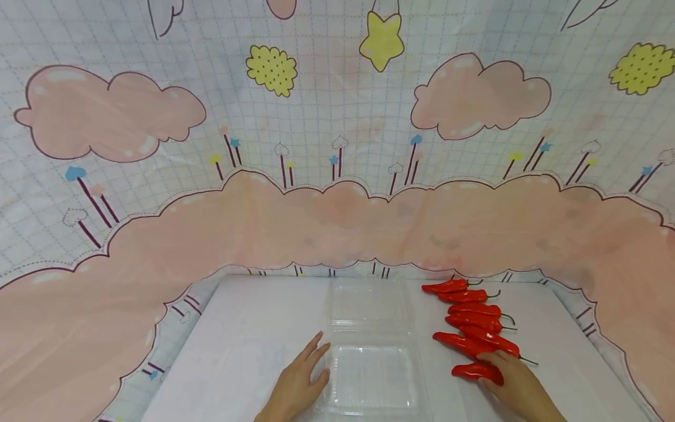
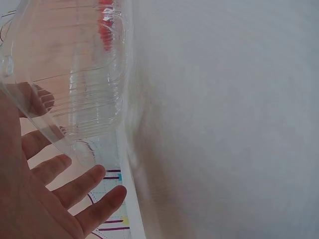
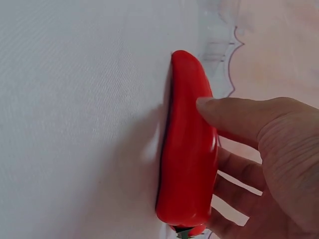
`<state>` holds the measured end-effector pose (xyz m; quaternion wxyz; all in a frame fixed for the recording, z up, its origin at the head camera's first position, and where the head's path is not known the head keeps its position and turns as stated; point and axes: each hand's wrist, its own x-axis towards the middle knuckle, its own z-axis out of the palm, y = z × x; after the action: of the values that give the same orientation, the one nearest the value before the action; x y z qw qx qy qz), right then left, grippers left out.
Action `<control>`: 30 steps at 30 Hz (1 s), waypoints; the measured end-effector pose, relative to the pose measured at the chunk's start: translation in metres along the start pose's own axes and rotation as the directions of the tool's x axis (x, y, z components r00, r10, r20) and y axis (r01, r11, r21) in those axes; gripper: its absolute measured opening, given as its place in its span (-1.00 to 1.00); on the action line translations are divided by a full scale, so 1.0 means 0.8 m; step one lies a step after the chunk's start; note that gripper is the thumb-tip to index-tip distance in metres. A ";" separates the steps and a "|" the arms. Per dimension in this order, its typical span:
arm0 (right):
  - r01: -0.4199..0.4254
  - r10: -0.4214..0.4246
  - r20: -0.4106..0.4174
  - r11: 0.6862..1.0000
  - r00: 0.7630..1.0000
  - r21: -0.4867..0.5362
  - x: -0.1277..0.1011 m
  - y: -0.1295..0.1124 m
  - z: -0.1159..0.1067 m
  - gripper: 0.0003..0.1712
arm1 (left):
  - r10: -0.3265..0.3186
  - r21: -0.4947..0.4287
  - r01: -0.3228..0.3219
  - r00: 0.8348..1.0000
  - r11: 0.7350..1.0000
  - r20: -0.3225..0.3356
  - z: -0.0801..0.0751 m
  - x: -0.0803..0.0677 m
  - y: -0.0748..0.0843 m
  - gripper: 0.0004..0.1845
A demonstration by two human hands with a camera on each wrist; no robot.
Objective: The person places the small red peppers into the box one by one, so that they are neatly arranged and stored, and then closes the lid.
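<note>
Head view: clear plastic clamshell box (image 1: 371, 346) lies open in the middle of the white desk (image 1: 248, 328), lid part at the far side, tray part nearer the person. Left hand (image 1: 297, 384) rests flat just left of the box's near tray, fingers straight and loosely spread, fingertips touching or nearly touching the tray's left edge; can't tell which. Right of the box, a row of red chili peppers (image 1: 474, 319) runs from the far edge toward the person, stems pointing away from the box. Right hand (image 1: 514, 384) sits at the near end of that row, on the nearest pepper (image 1: 474, 371), which lies just right of the box's near tray. Cartoon cloud backdrop (image 1: 337, 146) stands behind the desk.

Left wrist view: the box (image 2: 75, 74) fills the upper left, seen edge-on, red blur of peppers through it. Left-hand fingers (image 2: 75, 186) open, spread wide, straight; the upper ones show behind the clear plastic rim. No curl round the box.

Right wrist view: the nearest pepper (image 3: 187, 144) lies on the desk, green stem end at the bottom of the picture. Right hand (image 3: 264, 164) pinches it: thumb (image 3: 234, 117) pressed on its upper side, the other fingers on the far side, partly hidden.
</note>
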<state>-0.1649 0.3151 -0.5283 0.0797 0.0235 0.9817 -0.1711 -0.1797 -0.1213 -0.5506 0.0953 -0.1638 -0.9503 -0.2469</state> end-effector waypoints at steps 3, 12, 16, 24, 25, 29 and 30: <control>-0.021 0.020 0.025 0.999 0.999 0.027 0.001 0.002 0.001 -0.23 | -0.002 0.001 0.002 1.000 1.000 0.003 0.000 0.000 0.001 -0.49; -0.115 0.102 0.125 0.988 0.987 0.102 0.006 0.006 0.008 -0.19 | 0.010 -0.003 -0.010 1.000 1.000 -0.003 -0.001 0.001 0.001 -0.50; -0.106 0.092 0.121 0.988 0.988 0.114 0.006 0.006 0.009 -0.25 | 0.017 -0.006 -0.017 1.000 1.000 -0.010 -0.001 0.001 0.000 -0.50; -0.082 0.070 0.115 0.991 0.991 0.104 0.001 -0.001 0.004 -0.25 | 0.011 0.001 -0.011 1.000 1.000 -0.002 0.002 0.001 -0.001 -0.51; -0.074 0.063 0.105 0.992 0.993 0.105 0.000 -0.002 0.003 -0.26 | 0.011 0.002 -0.011 1.000 1.000 -0.002 0.002 0.001 -0.001 -0.51; -0.029 0.024 0.052 0.994 0.998 0.103 0.000 -0.009 -0.001 -0.32 | 0.009 -0.001 -0.009 1.000 1.000 0.001 0.001 0.001 -0.001 -0.51; -0.017 0.014 0.037 0.995 0.999 0.099 0.000 -0.011 -0.003 -0.35 | 0.011 -0.001 -0.011 1.000 1.000 0.000 0.001 0.001 -0.001 -0.51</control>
<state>-0.1662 0.3073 -0.5233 0.0976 0.0320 0.9702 -0.2196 -0.1804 -0.1212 -0.5512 0.0965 -0.1693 -0.9492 -0.2470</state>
